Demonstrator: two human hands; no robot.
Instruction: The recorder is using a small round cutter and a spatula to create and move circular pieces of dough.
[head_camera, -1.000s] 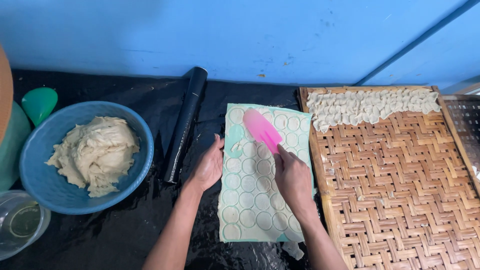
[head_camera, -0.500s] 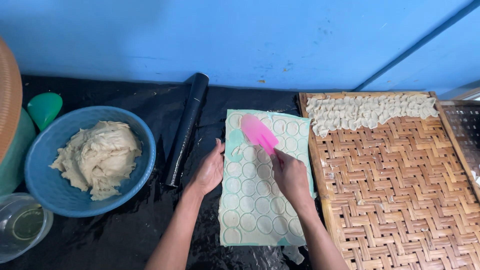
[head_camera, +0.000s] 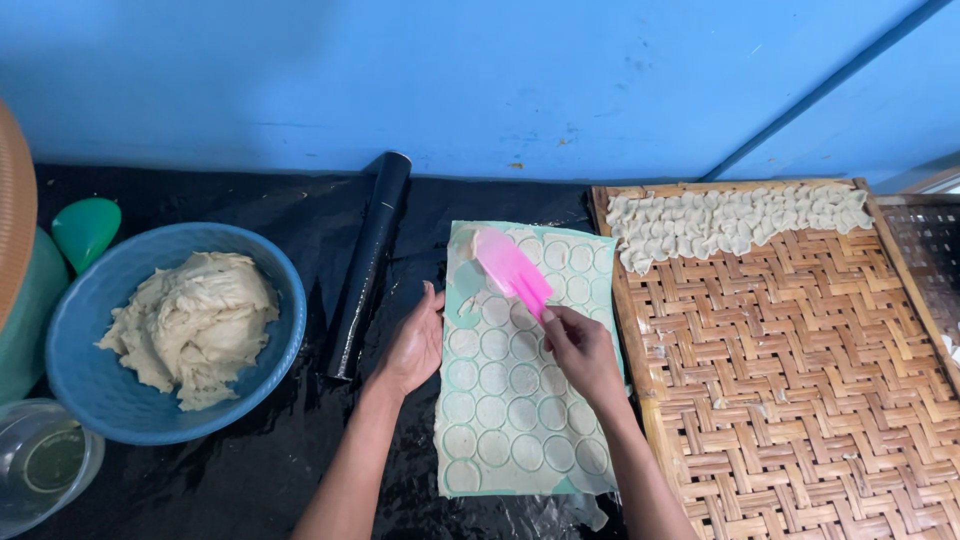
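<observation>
Directly ahead of the person lies the sheet of rolled dough (head_camera: 520, 400), a pale rectangle scored all over with neat rows of cut circles, resting on a light green mat (head_camera: 462, 282) that shows at the far left corner. Its long axis runs away from the person, toward the blue wall (head_camera: 480, 80), so both hands reach forward along it. The right hand (head_camera: 580, 350) sits on the sheet's right half and is closed on the handle of a pink spatula (head_camera: 512, 272) — a soft, flat, glossy blade that slants up and to the left, its tip near the sheet's far left corner. The left hand (head_camera: 415, 340) lies at the sheet's left edge, fingers relaxed and extended, holding nothing, pressed lightly against the edge or the black plastic beside it; which one I cannot tell. Of the two, the right is the one nearer the far corner.

Just left of that hand a black cylinder (head_camera: 368, 262) lies nearly parallel to the sheet. Farther left, a blue bowl (head_camera: 70, 350) holds a rough, shaggy lump of dough (head_camera: 190, 320). On the right, touching the sheet's edge, is a woven bamboo tray (head_camera: 800, 400), with a band of small folded dough pieces (head_camera: 735, 220) along its far rim. The tabletop (head_camera: 230, 470) is covered in wrinkled, shiny black plastic.
</observation>
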